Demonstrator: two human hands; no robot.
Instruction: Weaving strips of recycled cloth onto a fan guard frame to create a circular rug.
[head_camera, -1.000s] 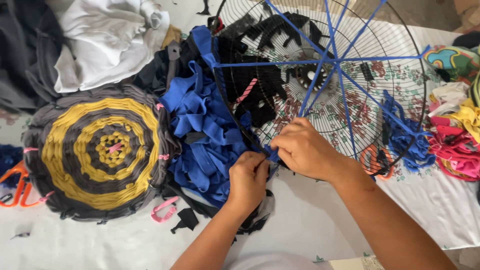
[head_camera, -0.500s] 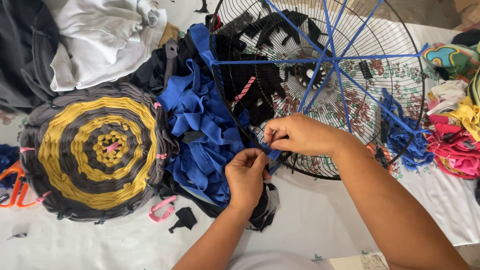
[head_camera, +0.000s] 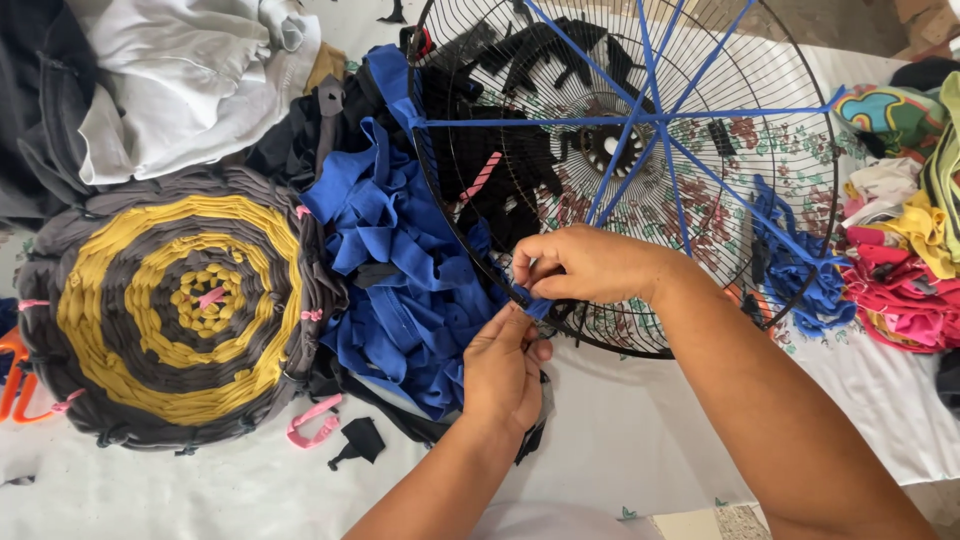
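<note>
A round black wire fan guard lies on the table with blue fabric strips stretched across it like spokes. At its lower left rim, my right hand pinches a blue strip end against the wire. My left hand comes up from below and holds the same strip end with its fingertips. A heap of blue fabric strips lies just left of both hands.
A round woven mat in yellow and grey lies at the left. White cloth is piled at top left, pink and yellow scraps at the right. Orange scissor handles sit at the far left edge, a pink loop below the mat.
My right hand has slid left along the guard's rim and turned. My left hand has risen to meet it at the strip end. The view has shifted slightly.
</note>
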